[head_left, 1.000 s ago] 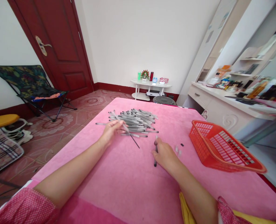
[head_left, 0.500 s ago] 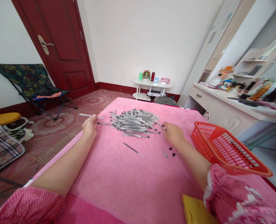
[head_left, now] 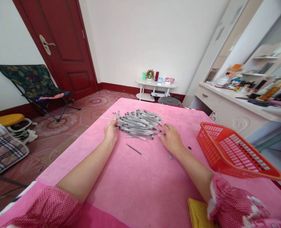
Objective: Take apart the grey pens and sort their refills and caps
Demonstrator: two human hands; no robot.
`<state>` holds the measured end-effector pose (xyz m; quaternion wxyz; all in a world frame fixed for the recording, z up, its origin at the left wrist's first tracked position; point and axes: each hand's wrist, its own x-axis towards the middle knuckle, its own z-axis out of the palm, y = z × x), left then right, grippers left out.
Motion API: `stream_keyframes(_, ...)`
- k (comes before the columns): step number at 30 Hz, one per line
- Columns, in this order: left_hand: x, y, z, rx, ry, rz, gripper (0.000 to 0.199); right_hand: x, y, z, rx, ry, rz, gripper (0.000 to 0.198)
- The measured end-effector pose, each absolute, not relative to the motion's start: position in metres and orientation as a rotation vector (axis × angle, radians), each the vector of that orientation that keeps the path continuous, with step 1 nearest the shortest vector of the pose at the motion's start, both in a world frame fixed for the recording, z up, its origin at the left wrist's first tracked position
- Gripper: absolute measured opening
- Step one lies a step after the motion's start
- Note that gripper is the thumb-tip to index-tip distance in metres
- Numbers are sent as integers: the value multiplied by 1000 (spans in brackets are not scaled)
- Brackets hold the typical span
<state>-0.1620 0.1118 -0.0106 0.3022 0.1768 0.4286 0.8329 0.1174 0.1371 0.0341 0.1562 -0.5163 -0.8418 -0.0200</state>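
Note:
A heap of grey pens [head_left: 137,123] with dark ends lies on the pink-covered table. At its left side is my left hand [head_left: 110,132], its fingers closed round a pale pen [head_left: 106,118] whose end sticks out leftward. My right hand [head_left: 172,138] rests against the heap's right side, thumb and fingers apart, touching the pen ends there. In front of the heap lies a single thin pen refill [head_left: 137,151]. Beside my right wrist are a small black cap [head_left: 189,148] and a small grey piece [head_left: 170,156], partly hidden by my arm.
A red plastic basket [head_left: 226,158] stands at the table's right edge. A folded yellow cloth [head_left: 198,215] lies by my right sleeve. Further off are a dressing table [head_left: 221,101] with bottles, a folding chair [head_left: 33,85] and a low white stand [head_left: 154,84].
My left hand has moved right with the pale pen, up against the heap. My right hand has moved slightly left and its fingers have spread along the pen ends.

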Motion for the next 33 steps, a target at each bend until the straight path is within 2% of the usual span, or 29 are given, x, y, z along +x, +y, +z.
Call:
stream_keyframes(4, -138, 120, -12, 458, 1138, 2236, 23, 100, 124, 28, -1416, -2482, 48, 79)
stream_keyframes(7, -120, 125, -12, 441, 1121, 2200, 22, 93, 123, 20, -1480, -2524, 92, 86)
stream_keyframes(17, -108, 131, -8, 420, 987, 2188, 22, 88, 154, 10, -1633, -2472, 59, 61)
stream_keyframes(22, -117, 116, -4, 430, 908, 2194, 17, 89, 152, 19, -1677, -2445, 143, 68)
stream_keyframes(24, -121, 109, -3, 421, 862, 2184, 13, 92, 139, 27, -1584, -2404, 110, 67)
stream_keyframes(27, -126, 102, -4, 393, 796, 2146, 10, 92, 108, 37, -1256, -2352, 57, 51)
stream_keyframes(30, -127, 99, -4, 359, 774, 2126, 7, 84, 82, 35, -931, -2515, 254, 38)
stream_keyframes(33, -129, 98, -4, 311, 771, 2106, 7, 72, 79, 26, -826, -2664, 336, 33)
